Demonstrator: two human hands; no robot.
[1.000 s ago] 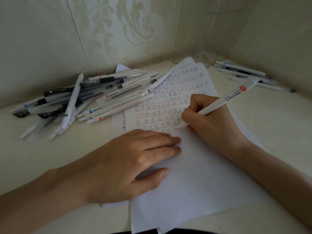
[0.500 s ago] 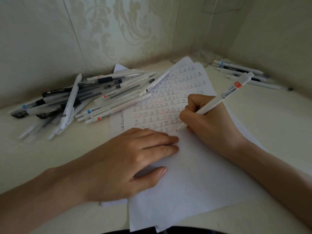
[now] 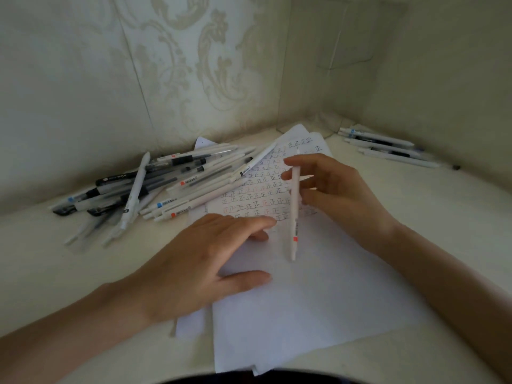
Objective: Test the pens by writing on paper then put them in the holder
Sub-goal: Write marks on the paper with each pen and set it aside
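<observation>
My right hand (image 3: 336, 195) holds a white pen (image 3: 294, 217) with a red mark between its fingertips. The pen hangs nearly upright above the paper (image 3: 299, 300), tip end up and clicker end down. Rows of written marks fill the upper half of that sheet. My left hand (image 3: 205, 261) lies flat on the paper's left side with its fingers spread. At the back corner stands a clear plastic holder (image 3: 340, 59), hard to make out against the wall.
A big pile of white, clear and black pens (image 3: 155, 187) lies on the table's left, against the wall. Several more white pens (image 3: 388, 146) lie at the back right, close to the right wall. Walls close off the back and right.
My right hand has lifted the pen off the paper and turned it from a slanted writing grip to nearly upright. The left hand has stayed on the sheet, fingers slightly raised.
</observation>
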